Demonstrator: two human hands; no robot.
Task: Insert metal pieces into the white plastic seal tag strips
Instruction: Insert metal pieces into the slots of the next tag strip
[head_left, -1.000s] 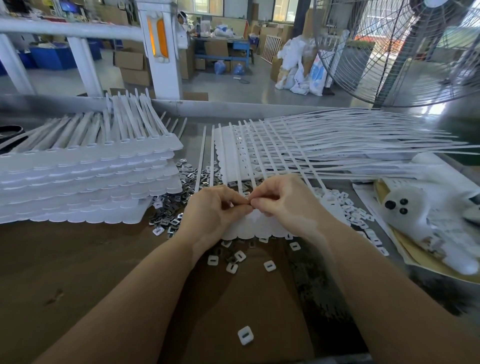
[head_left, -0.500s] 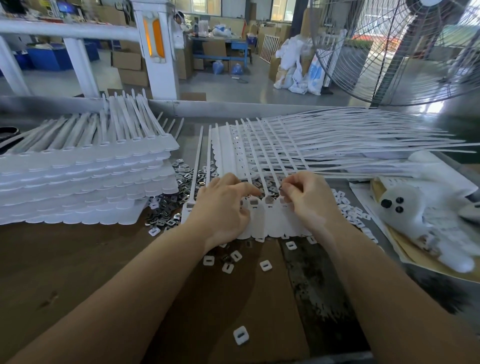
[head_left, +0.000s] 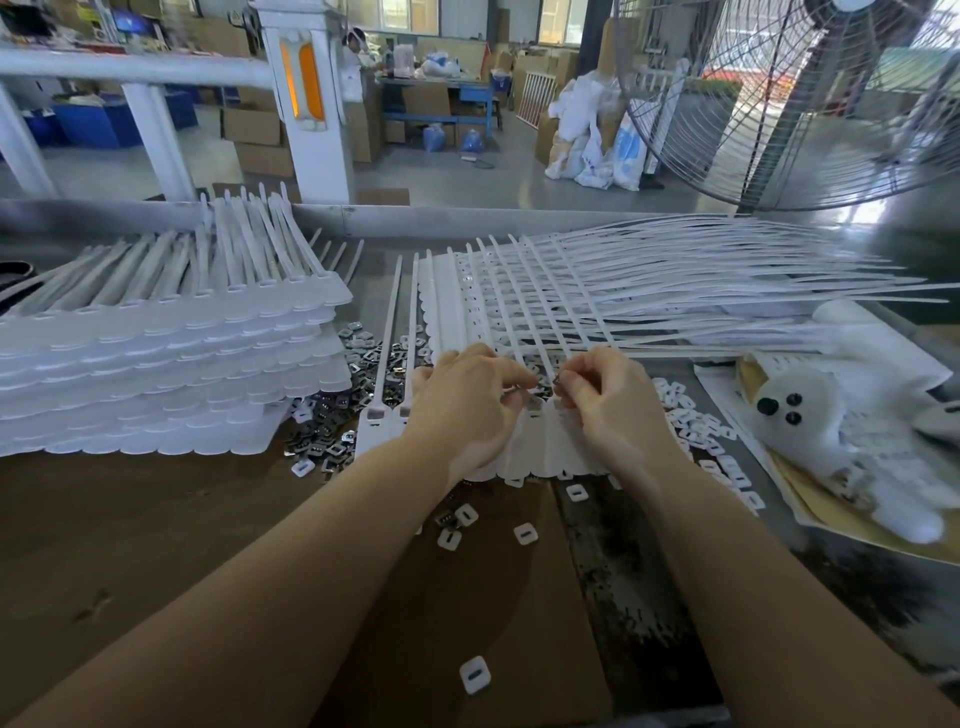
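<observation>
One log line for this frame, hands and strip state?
left hand pressing tag strip | right hand pinching metal piece at slot | insert unfinished

Two hands work at one sheet of seal tag strips (head_left: 540, 447) that lies under the fingers (head_left: 511, 374). To the left of the fingers stands one stack of strip sheets (head_left: 171, 374), its layers too close to count. Beyond the fingers lie metal pieces (head_left: 363, 364), too many to count. One white square cap (head_left: 475, 674) lies alone nearest the camera. One fan (head_left: 800, 93) stands far right.

Bright daylight from behind; edges bowed, softly blurred.
</observation>
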